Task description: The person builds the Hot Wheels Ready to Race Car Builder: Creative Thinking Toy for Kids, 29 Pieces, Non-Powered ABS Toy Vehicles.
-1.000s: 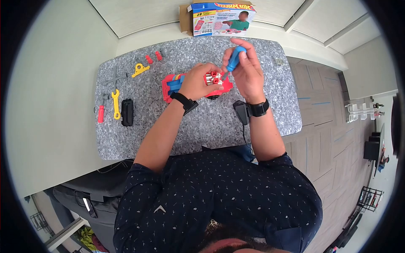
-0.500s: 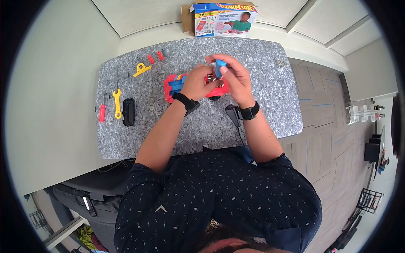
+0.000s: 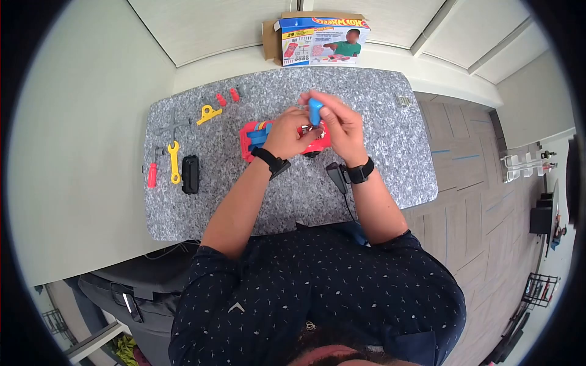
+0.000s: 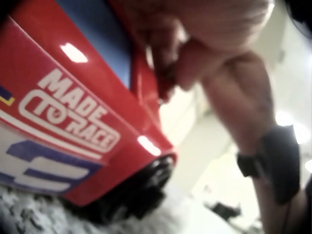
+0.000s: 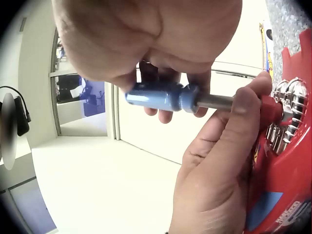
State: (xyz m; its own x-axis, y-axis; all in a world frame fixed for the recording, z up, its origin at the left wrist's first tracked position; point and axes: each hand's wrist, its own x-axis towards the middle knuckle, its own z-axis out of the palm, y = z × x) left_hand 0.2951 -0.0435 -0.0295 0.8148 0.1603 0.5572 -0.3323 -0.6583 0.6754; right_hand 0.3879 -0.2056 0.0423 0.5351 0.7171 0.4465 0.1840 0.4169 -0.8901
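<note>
A red toy car (image 3: 252, 135) with a blue panel and a chrome engine (image 5: 292, 92) lies on the table. My left hand (image 3: 285, 135) lies over the car at the engine; its thumb and fingers pinch a small red plastic piece (image 5: 269, 111) against the chrome. My right hand (image 3: 343, 129) grips a screwdriver by its blue handle (image 5: 156, 96). The screwdriver's metal shaft (image 5: 214, 101) runs toward that red piece, its tip hidden behind the left thumb. In the left wrist view the car's red side (image 4: 122, 141) and a black wheel (image 4: 141, 190) show.
Left of the car on the speckled table (image 3: 268, 213) lie a yellow wrench (image 3: 174, 162), a black part (image 3: 190, 174), a red-handled tool (image 3: 152, 175), a grey cross-shaped tool (image 3: 176, 125), a yellow piece (image 3: 209, 114) and red pieces (image 3: 235, 95). A toy box (image 3: 323, 41) stands behind.
My right hand has moved left and brought the blue screwdriver from beside the car to upright over the engine. The left hand stays at the engine. The head view has shifted slightly.
</note>
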